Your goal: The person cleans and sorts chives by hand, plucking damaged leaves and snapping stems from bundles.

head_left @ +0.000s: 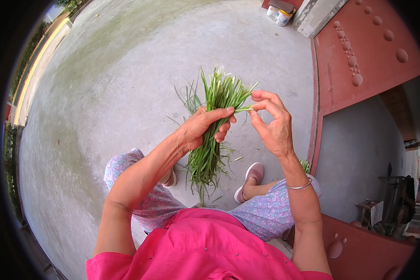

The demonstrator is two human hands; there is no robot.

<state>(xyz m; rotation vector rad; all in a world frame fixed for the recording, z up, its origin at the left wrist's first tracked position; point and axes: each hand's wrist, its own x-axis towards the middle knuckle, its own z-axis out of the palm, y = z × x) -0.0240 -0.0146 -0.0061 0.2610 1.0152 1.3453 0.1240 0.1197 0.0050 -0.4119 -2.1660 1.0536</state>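
Observation:
A thick bunch of long green stalks with pale cut ends at the top is held above the concrete floor, its thin leaves hanging down. My left hand is wrapped round the middle of the bunch, with the thumb lying across the stalks. To the right of it, the thumb and index finger of my right hand pinch the pale tip of a stalk that sticks out sideways from the bunch. Loose thin leaves stick out on the bunch's left side.
Small green scraps lie on the concrete floor near my shoes. A red metal door and a doorway are on the right. At the top right stands a white bucket. More greens show beside my right knee.

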